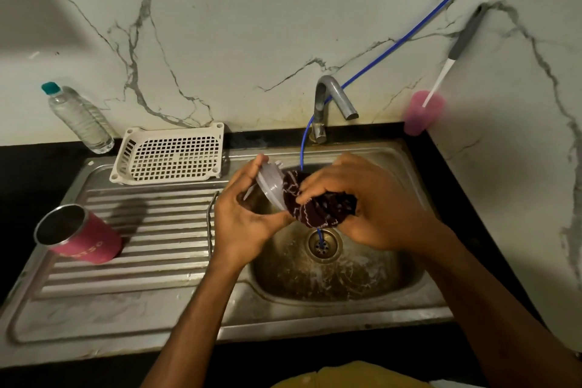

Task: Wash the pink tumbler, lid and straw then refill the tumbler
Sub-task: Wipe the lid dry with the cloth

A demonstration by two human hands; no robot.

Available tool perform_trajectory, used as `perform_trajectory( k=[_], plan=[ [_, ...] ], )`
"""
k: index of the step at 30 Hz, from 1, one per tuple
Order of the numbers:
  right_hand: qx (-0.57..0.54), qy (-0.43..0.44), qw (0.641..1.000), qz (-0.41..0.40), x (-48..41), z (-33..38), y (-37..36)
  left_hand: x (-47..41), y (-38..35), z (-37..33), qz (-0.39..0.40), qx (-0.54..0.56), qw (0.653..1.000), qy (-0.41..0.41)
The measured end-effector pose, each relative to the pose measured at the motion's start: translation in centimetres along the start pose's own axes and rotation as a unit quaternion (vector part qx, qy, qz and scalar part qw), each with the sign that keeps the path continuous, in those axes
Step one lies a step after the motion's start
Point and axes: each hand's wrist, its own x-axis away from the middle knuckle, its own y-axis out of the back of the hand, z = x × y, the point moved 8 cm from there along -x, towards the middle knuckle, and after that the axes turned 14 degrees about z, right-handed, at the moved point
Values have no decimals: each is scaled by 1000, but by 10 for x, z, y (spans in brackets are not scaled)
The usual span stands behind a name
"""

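Note:
Over the sink basin (362, 290), my left hand (242, 217) grips the clear plastic lid (270, 183) on edge. My right hand (362, 198) holds a bunched dark maroon cloth (318, 205) pressed against the lid's face. The pink tumbler (80, 235) lies tilted on the ribbed drainboard (141, 264) at the left, its steel mouth open toward the camera. A thin metal straw (209, 217) lies along the drainboard's right edge.
A grey tap (330, 98) stands behind the basin, with a blue hose (409, 31) running past it down to the drain (324, 244). A white perforated tray (170, 154) and a water bottle (78, 118) sit at the back left. A pink cup (423, 113) holding a brush is at the right corner.

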Motion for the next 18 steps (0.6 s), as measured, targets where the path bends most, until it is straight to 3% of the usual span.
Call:
perform_trajectory(
  k=[6,11,13,18],
  plan=[
    [-45,-71,996,1,17,-42,-13,-1,2,-10,32,43,999,10],
    [-123,-143,975,-118,18,-69,-8,1,-8,-10,56,66,996,38],
    [-169,-133,965,-153,15,-62,3,3,-13,-10,70,72,994,42],
    [-323,-118,933,-102,-1,-49,3,4,-23,-11,95,79,992,27]
  ],
)
